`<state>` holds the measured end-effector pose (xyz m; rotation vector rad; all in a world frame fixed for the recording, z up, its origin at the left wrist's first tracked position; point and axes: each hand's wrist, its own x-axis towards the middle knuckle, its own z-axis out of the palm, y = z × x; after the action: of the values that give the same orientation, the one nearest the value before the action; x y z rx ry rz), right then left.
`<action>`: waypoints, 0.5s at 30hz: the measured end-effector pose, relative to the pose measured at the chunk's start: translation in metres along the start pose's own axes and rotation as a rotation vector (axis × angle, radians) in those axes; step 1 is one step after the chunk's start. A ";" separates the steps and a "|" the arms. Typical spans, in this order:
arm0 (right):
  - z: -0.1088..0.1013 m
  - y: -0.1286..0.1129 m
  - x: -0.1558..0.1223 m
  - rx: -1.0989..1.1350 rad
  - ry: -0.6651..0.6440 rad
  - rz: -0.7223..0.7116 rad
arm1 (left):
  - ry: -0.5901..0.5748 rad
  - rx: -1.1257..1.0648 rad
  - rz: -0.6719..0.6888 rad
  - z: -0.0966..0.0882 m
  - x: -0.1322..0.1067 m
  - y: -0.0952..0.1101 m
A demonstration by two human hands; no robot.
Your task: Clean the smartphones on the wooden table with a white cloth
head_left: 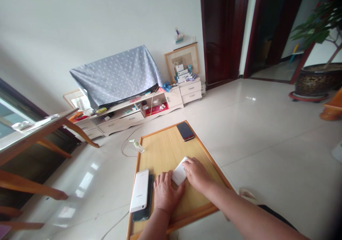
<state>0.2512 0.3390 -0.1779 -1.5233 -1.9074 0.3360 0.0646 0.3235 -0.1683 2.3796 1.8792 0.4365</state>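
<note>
Fingers of the right hand (pixel 197 173) curl together over the white box (pixel 178 176) at the middle of the table (pixel 162 149). Those of the left hand (pixel 165 194) lie together against the box's side. Even pressure from both sides should steady it, clear of the white phone (pixel 139 191) at the table's left edge.

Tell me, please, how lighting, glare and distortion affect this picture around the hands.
Head view: even daylight, left hand, right hand and white box sharp with faint shadows; head view: window glare patches on the glossy floor at left; head view: wide-angle tilt, so dark door and wall lean.
</note>
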 end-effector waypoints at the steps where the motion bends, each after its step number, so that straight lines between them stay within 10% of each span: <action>1: 0.000 0.003 0.002 0.018 0.016 0.017 | -0.005 -0.003 0.011 -0.001 0.000 0.000; 15: 0.003 0.021 0.010 0.073 0.090 0.145 | -0.007 -0.003 -0.015 -0.001 0.001 0.005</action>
<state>0.2638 0.3550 -0.1890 -1.6046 -1.7016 0.3908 0.0689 0.3231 -0.1659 2.3601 1.8915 0.4283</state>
